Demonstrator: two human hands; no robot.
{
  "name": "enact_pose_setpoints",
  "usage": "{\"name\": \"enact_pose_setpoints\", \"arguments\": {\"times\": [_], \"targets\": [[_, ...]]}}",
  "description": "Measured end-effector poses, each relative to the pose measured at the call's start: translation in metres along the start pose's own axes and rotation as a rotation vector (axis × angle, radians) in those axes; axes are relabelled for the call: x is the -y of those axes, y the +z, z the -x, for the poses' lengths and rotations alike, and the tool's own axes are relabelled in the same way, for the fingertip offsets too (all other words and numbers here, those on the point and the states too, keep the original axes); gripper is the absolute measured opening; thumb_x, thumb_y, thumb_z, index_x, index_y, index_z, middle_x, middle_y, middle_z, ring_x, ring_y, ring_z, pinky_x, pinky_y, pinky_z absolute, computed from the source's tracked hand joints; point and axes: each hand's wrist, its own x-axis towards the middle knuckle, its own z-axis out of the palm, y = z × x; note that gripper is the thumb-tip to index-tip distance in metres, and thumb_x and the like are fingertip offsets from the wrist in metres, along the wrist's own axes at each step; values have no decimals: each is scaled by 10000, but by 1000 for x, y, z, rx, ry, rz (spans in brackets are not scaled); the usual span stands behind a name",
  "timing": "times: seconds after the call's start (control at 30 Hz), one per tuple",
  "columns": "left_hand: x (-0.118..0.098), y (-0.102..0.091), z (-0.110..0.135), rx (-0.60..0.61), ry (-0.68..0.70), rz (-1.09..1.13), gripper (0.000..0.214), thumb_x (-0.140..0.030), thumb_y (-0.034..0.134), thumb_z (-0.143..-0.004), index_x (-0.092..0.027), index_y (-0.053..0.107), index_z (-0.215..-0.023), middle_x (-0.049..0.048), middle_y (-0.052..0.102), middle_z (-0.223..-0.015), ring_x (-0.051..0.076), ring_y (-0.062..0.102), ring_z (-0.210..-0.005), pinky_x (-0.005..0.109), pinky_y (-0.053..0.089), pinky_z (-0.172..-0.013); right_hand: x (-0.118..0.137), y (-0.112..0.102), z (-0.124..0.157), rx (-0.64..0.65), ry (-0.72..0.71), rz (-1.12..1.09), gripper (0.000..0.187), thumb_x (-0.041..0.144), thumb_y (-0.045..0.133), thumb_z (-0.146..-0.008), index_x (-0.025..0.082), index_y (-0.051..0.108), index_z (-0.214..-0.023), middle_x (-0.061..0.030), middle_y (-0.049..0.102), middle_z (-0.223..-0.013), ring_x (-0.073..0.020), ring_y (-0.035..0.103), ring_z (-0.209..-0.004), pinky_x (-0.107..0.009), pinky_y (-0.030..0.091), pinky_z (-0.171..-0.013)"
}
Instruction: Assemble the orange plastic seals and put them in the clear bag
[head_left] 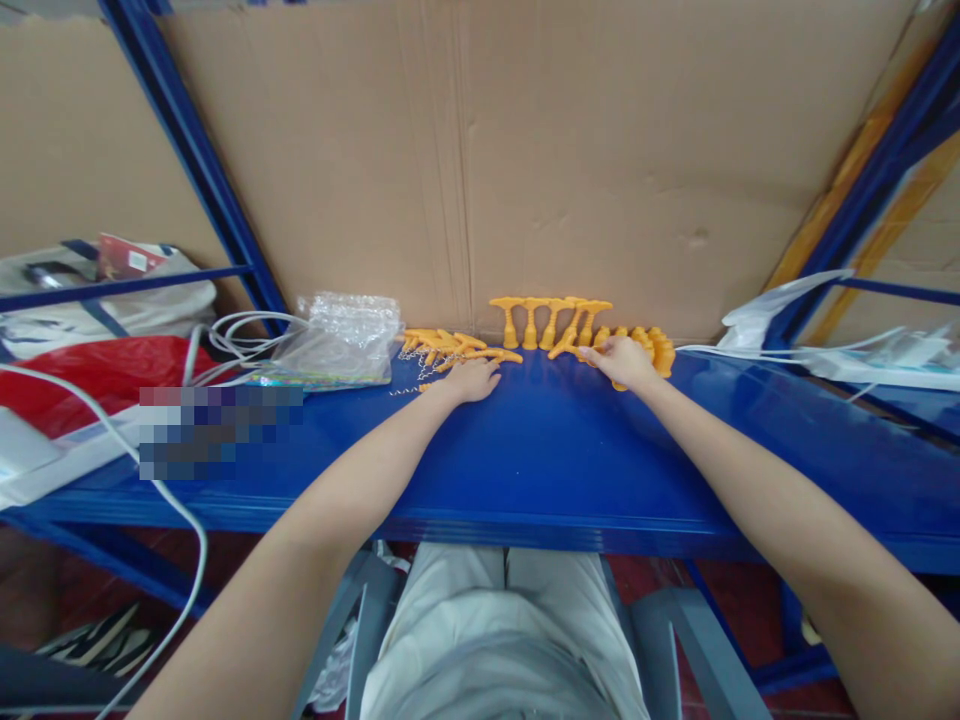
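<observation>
My left hand is closed at the near edge of a loose pile of yellow T-shaped hammers with thin metal chains among them. One hammer sticks out beyond its fingers, which seem to grip it; the fingertips are partly hidden. Farther right, my right hand pinches another yellow hammer between thumb and fingers. Behind it, a row of hammers stands upright against the cardboard, heads on top. A cluster of ribbed yellow pieces sits just right of my right hand, partly covered by it.
The blue tabletop backs onto a cardboard wall. Bubble wrap, white cables and a red bag lie at left. White plastic and more cables are at right, near blue posts.
</observation>
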Motion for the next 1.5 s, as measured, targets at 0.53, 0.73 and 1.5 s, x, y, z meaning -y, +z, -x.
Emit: {"name": "enact_pose_setpoints", "arguments": {"times": [0.53, 0.73, 1.5], "targets": [[-12, -10, 3, -105, 52, -81, 340, -232, 419, -946, -173, 744, -1028, 110, 726, -1136, 250, 654, -1089, 385, 493, -985, -16, -26, -5, 342, -211, 385, 610, 370, 722, -799, 152, 606, -1356, -198, 637, -1332, -342, 614, -1214, -430, 480, -993], [-19, -15, 5, -141, 28, -70, 340, -201, 395, -962, -130, 702, -1090, 145, 700, -1111, 262, 652, -1065, 390, 497, -960, -33, -19, -11, 423, -188, 307, 494, 246, 752, -771, 234, 688, -1262, -115, 719, -1192, -323, 676, -1100, -427, 510, -950], [-23, -15, 4, -121, 303, 44, 220, -154, 458, -935, -156, 673, -979, 106, 636, -1031, 226, 642, -971, 355, 503, -902, -18, -36, 0, 189, -2, 342, 440, 477, 495, -959, 173, 703, -1198, -169, 704, -1225, -337, 635, -1173, -439, 489, -955]]}}
